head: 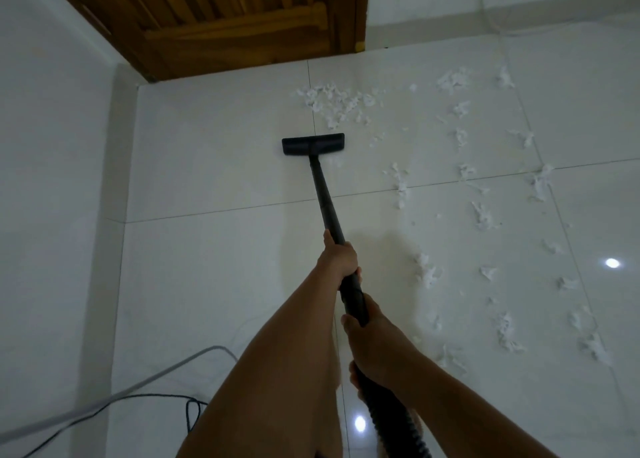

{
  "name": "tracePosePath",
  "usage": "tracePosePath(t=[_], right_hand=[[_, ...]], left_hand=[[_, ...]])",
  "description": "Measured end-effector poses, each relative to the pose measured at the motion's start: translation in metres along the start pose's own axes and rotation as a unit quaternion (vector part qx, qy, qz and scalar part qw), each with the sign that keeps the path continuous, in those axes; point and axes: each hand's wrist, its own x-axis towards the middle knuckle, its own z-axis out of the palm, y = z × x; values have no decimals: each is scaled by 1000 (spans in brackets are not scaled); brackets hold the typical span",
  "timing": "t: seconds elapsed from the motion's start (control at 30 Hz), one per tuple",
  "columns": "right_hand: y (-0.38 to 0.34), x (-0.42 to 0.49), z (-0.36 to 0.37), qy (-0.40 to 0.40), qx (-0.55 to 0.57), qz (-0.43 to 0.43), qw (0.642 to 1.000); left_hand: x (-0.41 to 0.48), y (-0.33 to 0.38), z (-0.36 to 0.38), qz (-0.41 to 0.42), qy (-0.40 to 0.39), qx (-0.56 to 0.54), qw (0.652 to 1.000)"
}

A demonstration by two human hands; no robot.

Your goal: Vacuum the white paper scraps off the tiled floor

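Both hands are clamped around the black vacuum wand (323,194): the left hand (337,256) grips it farther forward, and the right hand (372,339) wraps it just behind, where the ribbed hose (391,419) begins. Ahead of the left grip the wand ends in the floor head (313,144), flat on the tiled floor (214,166). The white paper scraps (337,102) lie beyond and right of both grips (thickest just past the head, toward the wooden door (242,24)). Left of the grips a grey cable (166,369) crosses the tiles
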Motion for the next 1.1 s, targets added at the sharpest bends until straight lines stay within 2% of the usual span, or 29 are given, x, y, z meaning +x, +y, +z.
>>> tracePosePath(t=[0.2,0.5,0.83,1.1], right_hand=[[-62,33,10,9,-3,-10,1000],[-120,62,12,5,29,9,1000],[-144,96,12,16,17,1,1000],[-139,68,9,-6,33,11,999]], left_hand=[[28,50,-42,16,7,32,999],[58,99,-72,-4,5,7,1000],[86,127,-86,-1,8,-9,1000],[61,116,-82,-3,0,18,1000]])
